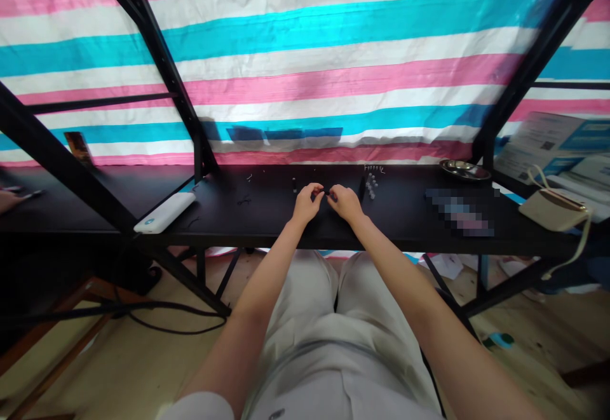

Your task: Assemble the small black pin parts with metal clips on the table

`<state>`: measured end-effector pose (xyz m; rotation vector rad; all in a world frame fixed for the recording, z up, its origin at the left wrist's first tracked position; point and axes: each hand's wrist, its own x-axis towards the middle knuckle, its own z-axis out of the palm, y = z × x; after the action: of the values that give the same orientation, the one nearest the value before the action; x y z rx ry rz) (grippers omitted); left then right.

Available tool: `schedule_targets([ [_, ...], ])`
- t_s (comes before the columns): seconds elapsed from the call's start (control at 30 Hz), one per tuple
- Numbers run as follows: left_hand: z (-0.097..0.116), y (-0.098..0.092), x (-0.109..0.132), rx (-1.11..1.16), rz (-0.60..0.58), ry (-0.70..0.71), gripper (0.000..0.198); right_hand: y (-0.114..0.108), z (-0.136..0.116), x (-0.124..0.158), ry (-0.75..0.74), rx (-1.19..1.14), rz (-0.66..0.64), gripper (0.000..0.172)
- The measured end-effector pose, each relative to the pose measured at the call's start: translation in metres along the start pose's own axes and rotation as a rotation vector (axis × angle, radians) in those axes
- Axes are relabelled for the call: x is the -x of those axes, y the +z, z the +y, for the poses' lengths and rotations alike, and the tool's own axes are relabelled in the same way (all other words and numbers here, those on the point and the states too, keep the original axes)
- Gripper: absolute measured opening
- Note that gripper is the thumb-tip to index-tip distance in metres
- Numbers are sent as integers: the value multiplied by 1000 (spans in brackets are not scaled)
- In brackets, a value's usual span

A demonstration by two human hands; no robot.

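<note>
Small dark piece (326,194), just one that we can make out, sits at the fingertips between our two hands, over the middle of the black, smooth, flat table (400,213). Our right grip (345,203) pinches it, thumb and finger nearly together; our left grip (307,204) is almost closed just beside it, and we cannot tell whether it holds anything.

Left of our hands stands one small black-and-white piece (294,185). To the right we see one narrow black block (362,189), upright, and next to it a cluster of short, grey, rounded pegs (372,187), too small for us to count surely. Behind them lies a row of tiny pale bits (374,168). Two thin, curled black scraps (244,201) lie on the left half.

Further out, we have one white, smooth, round-ended case (165,213) at the left end, one shiny round metal dish (464,169) at the back right, and one beige pouch (555,210) with a strap at the right end.
</note>
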<state>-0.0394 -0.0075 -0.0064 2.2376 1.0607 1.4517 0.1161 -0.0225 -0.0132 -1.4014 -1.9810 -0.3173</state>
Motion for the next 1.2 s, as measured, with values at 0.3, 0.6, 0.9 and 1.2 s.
schedule_targets([
  [0.3, 0, 1, 0, -9, -56, -7, 13, -2, -2, 0, -43, -1, -11, 9],
  [0.6, -7, 4, -2, -59, -66, 34, 11, -3, -5, 1, -66, -25, -38, 10],
  [0.9, 2, 1, -4, -387, -112, -186, 13, -2, -6, -1, -26, -13, -152, 16],
  [1.2, 6, -3, -23, -627, -221, -503, 22, -4, -7, -2, 3, -5, -176, 18],
])
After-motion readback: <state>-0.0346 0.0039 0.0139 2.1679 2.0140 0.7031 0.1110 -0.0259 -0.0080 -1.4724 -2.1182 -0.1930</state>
